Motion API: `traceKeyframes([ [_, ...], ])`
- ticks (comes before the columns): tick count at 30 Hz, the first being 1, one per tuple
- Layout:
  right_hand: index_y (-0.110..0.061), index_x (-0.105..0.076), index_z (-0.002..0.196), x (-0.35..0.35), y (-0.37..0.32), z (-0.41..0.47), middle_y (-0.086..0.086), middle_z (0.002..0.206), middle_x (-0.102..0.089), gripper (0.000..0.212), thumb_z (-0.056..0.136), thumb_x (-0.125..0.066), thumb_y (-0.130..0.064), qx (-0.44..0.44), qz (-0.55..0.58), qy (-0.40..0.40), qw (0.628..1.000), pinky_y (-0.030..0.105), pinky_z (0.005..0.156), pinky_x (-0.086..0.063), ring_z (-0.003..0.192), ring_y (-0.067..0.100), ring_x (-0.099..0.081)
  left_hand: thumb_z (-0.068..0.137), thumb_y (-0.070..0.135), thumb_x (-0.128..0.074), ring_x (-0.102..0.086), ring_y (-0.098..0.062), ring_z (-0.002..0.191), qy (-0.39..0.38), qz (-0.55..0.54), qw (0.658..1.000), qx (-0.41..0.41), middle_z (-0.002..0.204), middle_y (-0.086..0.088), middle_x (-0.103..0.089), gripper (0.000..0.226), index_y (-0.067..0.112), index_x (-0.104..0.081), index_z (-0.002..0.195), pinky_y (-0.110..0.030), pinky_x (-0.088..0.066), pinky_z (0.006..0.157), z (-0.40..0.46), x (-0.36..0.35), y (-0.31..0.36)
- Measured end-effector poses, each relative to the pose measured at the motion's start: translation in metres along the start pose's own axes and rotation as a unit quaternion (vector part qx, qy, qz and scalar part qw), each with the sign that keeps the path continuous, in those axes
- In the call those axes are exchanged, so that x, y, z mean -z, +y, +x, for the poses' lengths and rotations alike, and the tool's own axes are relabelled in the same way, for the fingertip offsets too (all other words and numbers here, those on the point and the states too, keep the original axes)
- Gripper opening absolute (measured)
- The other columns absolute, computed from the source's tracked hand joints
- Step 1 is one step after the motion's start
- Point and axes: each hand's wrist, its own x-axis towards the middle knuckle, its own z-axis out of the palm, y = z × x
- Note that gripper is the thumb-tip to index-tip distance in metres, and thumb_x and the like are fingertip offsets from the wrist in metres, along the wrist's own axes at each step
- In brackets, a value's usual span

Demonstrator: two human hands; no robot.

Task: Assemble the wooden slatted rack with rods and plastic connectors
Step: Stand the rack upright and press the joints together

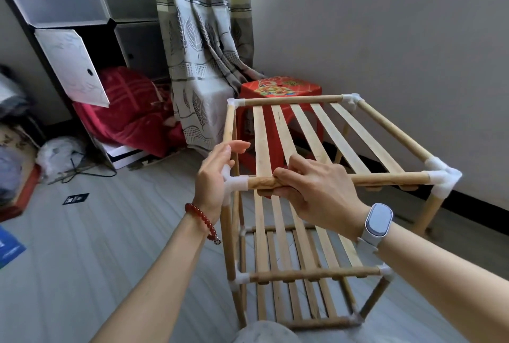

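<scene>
At frame centre, the right hand [308, 191] curls around the top front rod [385, 178], whose long axis runs left-right into the near-left plastic corner connector [234, 184]. The left hand [214, 174], fingers relaxed and extended, braces that connector.

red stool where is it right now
In the head view the red stool stands behind the rack's far left corner, right of the curtain, against the wall.

My rack [311, 133] is pale matt wood with white, seemingly plastic connectors [443, 177]; the stool [278, 87] is glossy red plastic.
</scene>
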Motion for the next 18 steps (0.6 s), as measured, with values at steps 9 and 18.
traceKeyframes([
  [9, -0.022, -0.068, 0.105, -0.002, 0.005, -0.004, -0.002, 0.077, -0.054, 0.034, 0.092, -0.043, -0.042, -0.022, 0.014, 0.014, 1.0, 0.02, 0.046, -0.03, 0.057, 0.009, -0.05, 0.094, -0.001, -0.039, -0.051, 0.002, 0.116, 0.061, 0.025, 0.997, -0.045, 0.117, 0.002, -0.061, 0.035, 0.021, -0.066, 0.091, -0.021, -0.039, 0.098, 0.002, -0.003, -0.014],
  [18, -0.009, -0.058, 0.118, 0.043, 0.094, -0.079, 0.014, 0.12, -0.053, 0.039, 0.091, -0.036, -0.026, -0.469, 0.031, 0.214, 0.856, 0.041, 0.096, -0.032, 0.114, 0.032, -0.045, 0.093, 0.003, -0.044, -0.053, 0.001, 0.113, 0.118, -0.029, 0.992, -0.043, 0.121, 0.006, -0.06, 0.035, 0.026, -0.068, 0.084, -0.011, -0.045, 0.087, -0.001, -0.01, -0.014],
])
